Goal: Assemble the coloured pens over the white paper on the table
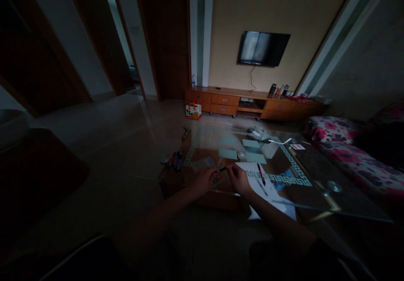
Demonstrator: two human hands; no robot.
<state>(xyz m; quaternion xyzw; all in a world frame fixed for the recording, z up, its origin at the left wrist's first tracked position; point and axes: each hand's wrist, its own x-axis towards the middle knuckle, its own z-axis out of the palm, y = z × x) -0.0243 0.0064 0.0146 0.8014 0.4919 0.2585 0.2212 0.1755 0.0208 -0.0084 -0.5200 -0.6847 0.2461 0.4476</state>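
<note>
Over the near edge of the glass table point(221, 131), my left hand point(205, 179) and my right hand point(239, 179) are held close together. Between their fingertips runs a short, dark, slim pen point(222, 169), pinched at both ends; the dim light hides its detail. White paper sheets point(273, 194) lie just right of my right hand, partly under its forearm. On them rests a red and black pen point(261, 174). Left of my left hand, several pens point(176, 162) in dark, red and blue lie in a bunch. A clear plastic wrapper point(202, 163) sits behind my left hand.
Farther back on the table are a plastic bag point(257, 133), a small round container point(242, 156) and a red-and-white card point(297, 147). A floral sofa point(362, 155) stands right, a TV cabinet point(224, 100) behind. A carrier bag point(193, 110) is on the floor.
</note>
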